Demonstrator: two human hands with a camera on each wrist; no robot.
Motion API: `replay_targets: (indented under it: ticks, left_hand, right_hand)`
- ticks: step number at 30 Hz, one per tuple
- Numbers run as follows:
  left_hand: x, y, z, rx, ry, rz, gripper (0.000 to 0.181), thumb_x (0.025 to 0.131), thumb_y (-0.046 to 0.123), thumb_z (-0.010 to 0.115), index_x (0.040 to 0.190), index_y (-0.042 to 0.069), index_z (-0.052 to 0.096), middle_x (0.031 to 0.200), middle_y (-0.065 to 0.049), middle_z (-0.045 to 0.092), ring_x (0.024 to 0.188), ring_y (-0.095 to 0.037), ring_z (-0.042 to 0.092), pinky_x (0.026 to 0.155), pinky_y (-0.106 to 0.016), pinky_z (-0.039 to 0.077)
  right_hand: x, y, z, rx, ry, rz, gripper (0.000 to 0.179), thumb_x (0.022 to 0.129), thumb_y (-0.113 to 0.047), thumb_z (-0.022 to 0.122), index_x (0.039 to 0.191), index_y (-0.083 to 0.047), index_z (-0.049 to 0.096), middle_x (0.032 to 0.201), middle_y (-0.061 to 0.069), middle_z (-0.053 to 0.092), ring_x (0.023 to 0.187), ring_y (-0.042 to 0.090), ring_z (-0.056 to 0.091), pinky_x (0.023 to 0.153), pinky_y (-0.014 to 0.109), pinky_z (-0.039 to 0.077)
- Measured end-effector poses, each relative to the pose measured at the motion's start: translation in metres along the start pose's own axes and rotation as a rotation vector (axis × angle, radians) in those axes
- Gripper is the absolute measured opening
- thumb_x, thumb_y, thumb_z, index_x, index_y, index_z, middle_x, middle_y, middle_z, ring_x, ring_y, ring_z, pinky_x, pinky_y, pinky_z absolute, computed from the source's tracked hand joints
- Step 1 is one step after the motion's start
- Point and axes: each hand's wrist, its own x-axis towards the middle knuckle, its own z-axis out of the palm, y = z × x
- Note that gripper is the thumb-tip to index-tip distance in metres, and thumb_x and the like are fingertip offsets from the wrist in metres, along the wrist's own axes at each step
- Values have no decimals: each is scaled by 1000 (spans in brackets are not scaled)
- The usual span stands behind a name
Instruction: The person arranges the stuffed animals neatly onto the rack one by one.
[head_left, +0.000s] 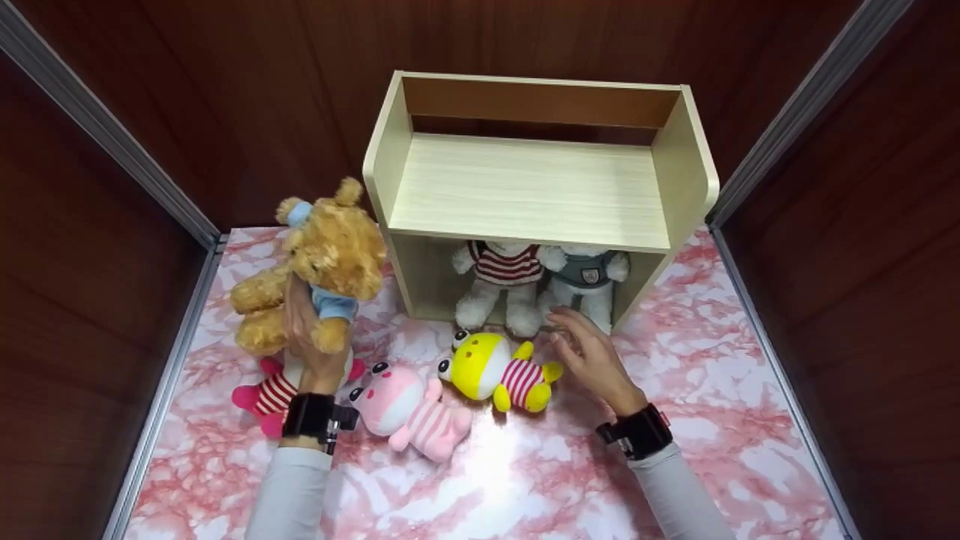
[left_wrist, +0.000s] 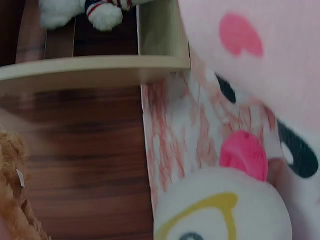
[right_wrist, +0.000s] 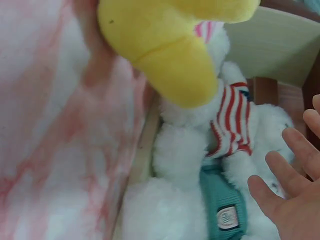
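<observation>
Head view: pink-marbled surface [head_left: 525,480] carries a pale wooden shelf unit [head_left: 679,187], open front turned toward the person so the lower bay can be reached. Two white plush bears are seated upright in that bay, one in a red-striped top [head_left: 504,281], one in a grey-teal top [head_left: 586,281]; heads are cut off by the shelf board.

Brown teddy bear [head_left: 322,262] is held raised off the surface, left of the shelf unit, gripped from below and behind by the left hand [head_left: 304,337], fingers wrapped round its body; most of the palm is hidden by fur. Lifted clear, it is likely kept free of the toys beneath.

Right hand [head_left: 589,352] is empty, fingers spread and relaxed, hovering just in front of the bay and beside the yellow frog plush [head_left: 499,371], not touching it as far as can be seen. Pink plush [head_left: 409,412] lies between the hands. A red-striped plush [head_left: 270,397] is mostly covered by the left wrist.

Wrist views are too close and blurred; only fur patches and shelf edge are readable.
</observation>
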Motion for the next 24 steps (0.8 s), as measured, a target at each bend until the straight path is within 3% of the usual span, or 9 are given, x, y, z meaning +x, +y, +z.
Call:
replay_targets:
  ticks: [5, 9, 12, 14, 16, 17, 18, 21, 24]
  left_hand:
    - [-4, 16, 1, -75, 13, 26, 66, 90, 24, 67, 144, -11, 50, 143, -28, 56, 134, -38, 54, 116, -48, 40]
    - [-8, 28, 4, -132, 39, 85, 62, 102, 41, 57, 155, 9, 47, 147, -24, 54, 137, -34, 51, 116, -48, 39]
    - [-11, 36, 9, -155, 75, 147, 62, 107, 55, 42, 156, 16, 47, 145, -21, 57, 133, -34, 55, 113, -47, 42]
    - [-11, 41, 14, -171, 138, 179, 54, 111, 46, 40, 149, 11, 55, 138, -22, 62, 124, -36, 61, 107, -47, 47]
    - [-13, 46, 19, -123, 178, 236, 39, 113, 22, 42, 145, 7, 58, 133, -22, 65, 117, -38, 64, 100, -48, 52]
    - [-14, 48, 20, -94, 187, 264, 37, 109, 5, 46, 144, 6, 58, 131, -22, 66, 115, -39, 65, 97, -50, 53]
    - [-16, 50, 21, -52, 190, 293, 48, 102, -9, 48, 146, 8, 57, 131, -22, 66, 114, -38, 66, 94, -51, 55]
    - [-21, 56, 20, 35, 123, 387, 82, 83, -27, 52, 154, 13, 47, 139, -20, 62, 122, -39, 63, 92, -59, 55]
    - [-27, 63, 18, 13, 23, 436, 92, 80, -27, 53, 160, 18, 38, 149, -17, 56, 133, -38, 56, 99, -62, 50]
  right_hand:
    - [3, -12, 0, 1, 15, -25, 36, 98, -6, 71, 133, -4, 68, 144, 10, 61, 132, 28, 58, 107, 19, 43]
    - [8, -24, 0, 24, 28, -68, 37, 97, -2, 70, 134, -4, 67, 144, 10, 61, 131, 28, 58, 108, 20, 43]
    - [14, -34, -1, 58, 36, -110, 40, 96, 2, 69, 135, -5, 66, 145, 11, 60, 133, 30, 56, 114, 24, 39]
    - [18, -41, -1, 94, 41, -137, 41, 95, 3, 68, 136, -4, 65, 144, 14, 60, 135, 33, 55, 117, 27, 37]
    - [22, -50, -1, 139, 45, -156, 42, 95, 5, 67, 137, -4, 64, 144, 16, 60, 135, 34, 54, 117, 29, 38]
    - [24, -54, -1, 161, 48, -161, 43, 95, 5, 67, 137, -3, 64, 144, 16, 60, 134, 35, 55, 116, 30, 39]
    - [25, -58, -1, 184, 52, -161, 44, 95, 6, 67, 138, -3, 63, 143, 17, 60, 134, 34, 55, 114, 30, 41]
    - [29, -70, 0, 268, 57, -140, 47, 95, 9, 65, 140, -1, 60, 143, 16, 61, 132, 30, 57, 104, 30, 51]
    - [32, -81, 2, 367, 72, -83, 45, 98, 9, 60, 142, 0, 58, 143, 16, 61, 116, 25, 66, 86, 28, 60]
